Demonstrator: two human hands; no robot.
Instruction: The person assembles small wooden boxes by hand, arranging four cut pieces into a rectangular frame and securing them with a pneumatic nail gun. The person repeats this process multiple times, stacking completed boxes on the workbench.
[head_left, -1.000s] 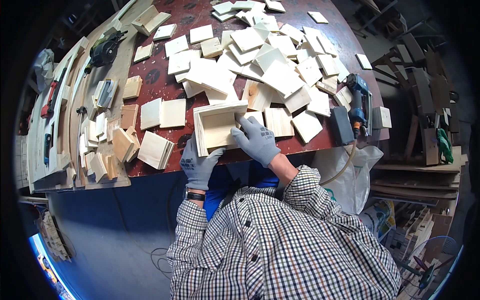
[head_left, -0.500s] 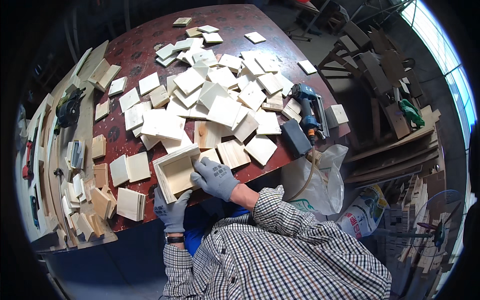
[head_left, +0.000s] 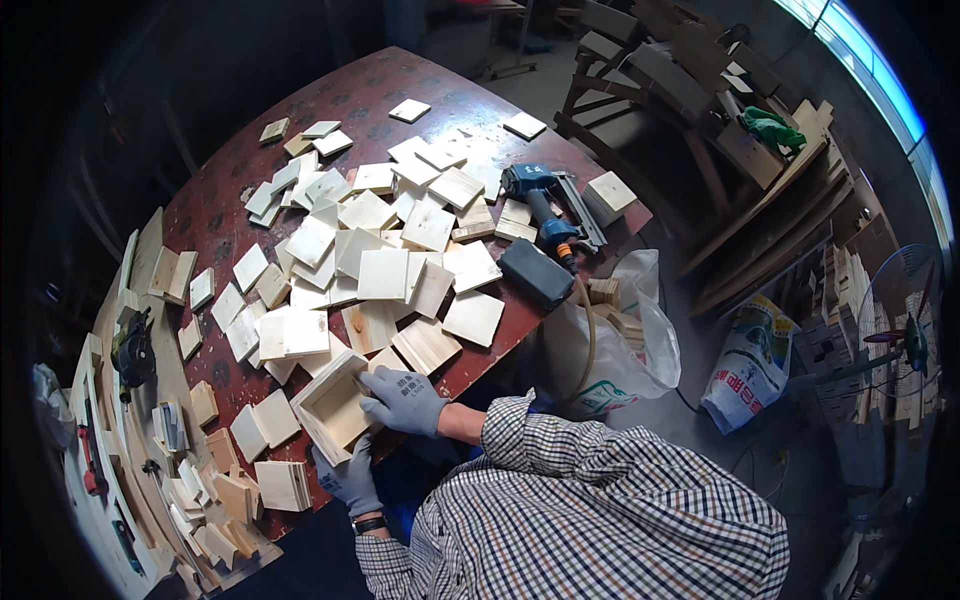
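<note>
At the near edge of the table I hold a small open wooden box (head_left: 345, 408), tilted, its hollow facing up. My gloved left hand (head_left: 348, 482) grips its near lower side, with some fingers hidden under it. My gloved right hand (head_left: 405, 400) is closed on the box's right side, thumb and fingers at the rim. Just beyond the box, a heap of thin square wooden pieces (head_left: 385, 274) spreads over the dark red table (head_left: 345, 92). A stack of wooden squares (head_left: 283, 486) lies left of my left hand.
Right of the heap lie a blue nail gun (head_left: 545, 212) with a hose and a dark block-shaped case (head_left: 537, 272). A white sack (head_left: 650, 345) with wood pieces stands by the table's right edge. Wood offcuts (head_left: 215, 490) and a black power tool (head_left: 132, 352) line the left side.
My view has turned, so the table and everything on it appear shifted left and rotated. Both hands still hold the box in much the same grip.
</note>
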